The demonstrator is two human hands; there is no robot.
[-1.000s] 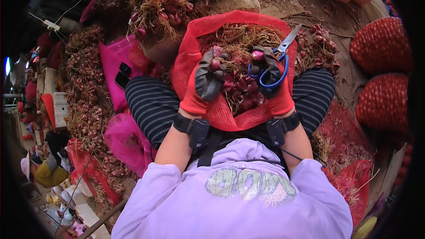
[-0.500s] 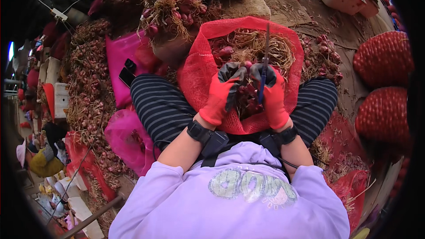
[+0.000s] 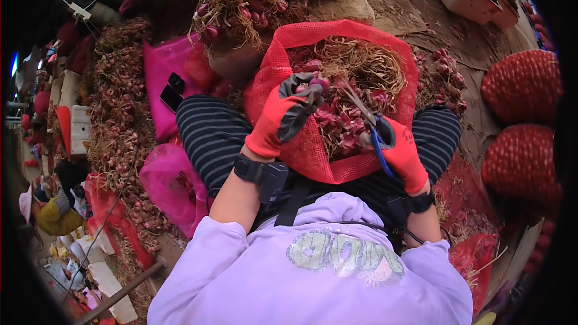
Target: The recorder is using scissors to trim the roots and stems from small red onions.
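Observation:
My left hand (image 3: 283,114), in a red glove with dark grip coating, is closed on shallots over the left part of an open red mesh bag (image 3: 301,151). One purple shallot (image 3: 321,83) shows at its fingertips. My right hand (image 3: 404,155), gloved alike, grips a pair of scissors (image 3: 363,109) by blue handles. The blades point up and left, apart from that shallot. Inside the bag lie dry stalks and roots (image 3: 367,63) and reddish papery skins (image 3: 340,132). The bag sits between my striped legs.
Bunched shallots with roots (image 3: 253,15) are heaped beyond the bag, beside a stone (image 3: 340,6). A long shallot pile (image 3: 117,114) runs at left, near pink sheeting (image 3: 162,93) bearing a small black device (image 3: 172,92). Full red mesh sacks (image 3: 522,81) stand at right.
My hands have moved apart: the left up and slightly left with the shallots, the right down and right. The scissors have swung from nearly upright to slanting left.

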